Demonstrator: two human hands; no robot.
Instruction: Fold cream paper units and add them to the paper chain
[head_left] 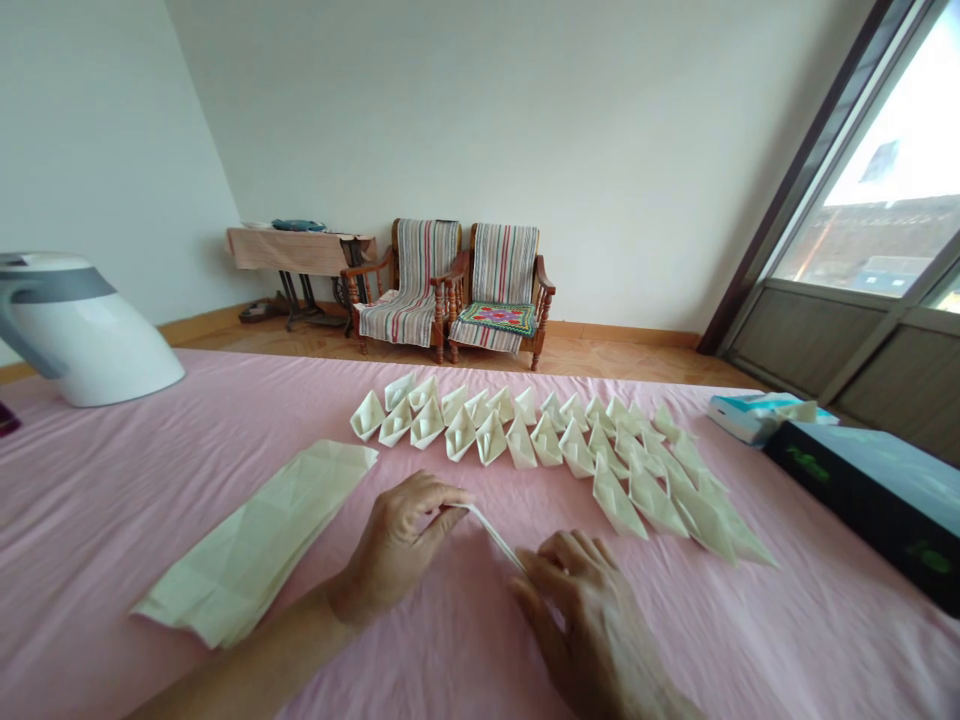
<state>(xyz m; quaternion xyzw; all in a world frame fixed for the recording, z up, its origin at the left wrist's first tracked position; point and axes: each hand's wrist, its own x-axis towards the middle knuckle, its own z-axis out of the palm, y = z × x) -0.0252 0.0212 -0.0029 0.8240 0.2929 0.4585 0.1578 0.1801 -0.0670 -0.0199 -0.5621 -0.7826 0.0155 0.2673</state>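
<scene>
Between my hands is a narrow piece of folded paper [491,533], seen nearly edge-on above the pink cloth. My left hand [405,535] pinches its upper left end between thumb and fingers. At the lower right end, my right hand [581,600] grips the paper with its fingers bent over it. Beyond the hands stand rows of folded paper boats [491,440], cream coloured and pointed, several of them closely packed at the right. To the left of my left forearm lies a stack of creased paper sheets [259,540].
A white kettle [112,335] stands at the left on the pink tablecloth [315,390]. At the right are a black box [862,490] and a blue-and-white tissue pack [750,415]. Behind the table are two wooden chairs [495,275] with striped covers and a cloth-covered side table [292,250].
</scene>
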